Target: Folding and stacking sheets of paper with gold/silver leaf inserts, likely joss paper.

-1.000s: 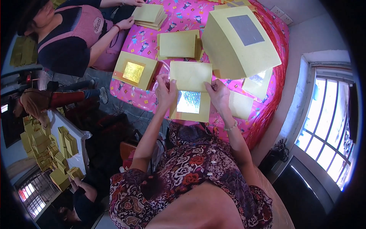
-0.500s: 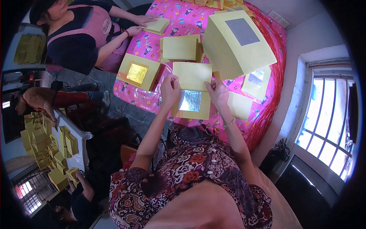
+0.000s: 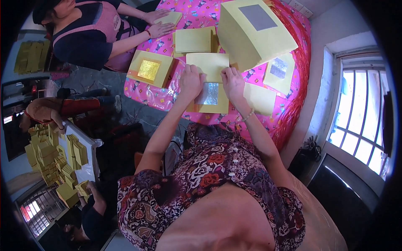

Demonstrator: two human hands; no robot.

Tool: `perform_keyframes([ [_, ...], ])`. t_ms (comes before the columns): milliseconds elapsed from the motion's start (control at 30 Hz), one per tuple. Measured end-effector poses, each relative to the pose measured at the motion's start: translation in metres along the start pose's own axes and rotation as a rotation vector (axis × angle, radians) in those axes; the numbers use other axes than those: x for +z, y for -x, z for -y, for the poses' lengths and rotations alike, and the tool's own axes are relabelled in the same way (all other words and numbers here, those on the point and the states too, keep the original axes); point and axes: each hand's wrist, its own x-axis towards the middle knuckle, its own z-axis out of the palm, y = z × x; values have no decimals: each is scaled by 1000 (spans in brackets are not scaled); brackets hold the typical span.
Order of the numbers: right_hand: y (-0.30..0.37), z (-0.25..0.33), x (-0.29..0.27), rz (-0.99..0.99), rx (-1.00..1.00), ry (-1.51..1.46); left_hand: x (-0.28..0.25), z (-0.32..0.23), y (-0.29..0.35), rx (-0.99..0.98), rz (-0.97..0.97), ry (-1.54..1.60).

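A plain yellow paper sheet (image 3: 208, 62) lies between my hands on the pink table. My left hand (image 3: 192, 83) is closed at its lower left corner, fingers curled inward. At the lower right corner, my right hand (image 3: 233, 85) pinches the sheet between thumb and fingers. Just below is yellow paper with a silver foil square (image 3: 207, 93), partly covered by my left hand and the sheet. Beyond the sheet sits a stack of folded yellow paper (image 3: 193, 40). A tall, leaning stack of yellow paper (image 3: 255, 35) with a grey square on top stands right of it.
Left of my hands is a gold-foil paper stack (image 3: 149, 70). Plain paper (image 3: 260, 99) and another silver-foil sheet (image 3: 279, 69) lie to the right. Red strands (image 3: 305, 79) hang along the table's right edge. A co-worker's hands (image 3: 161, 27) press paper at the far left.
Both my hands have moved away from me with the sheet's near edge. My left fingers have turned inward. The co-worker's nearer hand has shifted onto their paper.
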Motion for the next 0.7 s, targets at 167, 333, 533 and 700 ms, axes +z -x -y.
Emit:
perform_keyframes([
  [167, -5, -7, -1, 1, -65, -6, 4, -13, -6, 26, 49, 100],
  [333, -1, -13, 1, -16, -114, 8, 16, -7, -4, 106, 63, 101],
  [533, 7, -9, -6, -8, -127, -62, 11, -8, 0, 168, 81, 107],
  [700, 8, -6, -4, -25, -127, -71, 10, -5, 1, 203, 10, 101],
])
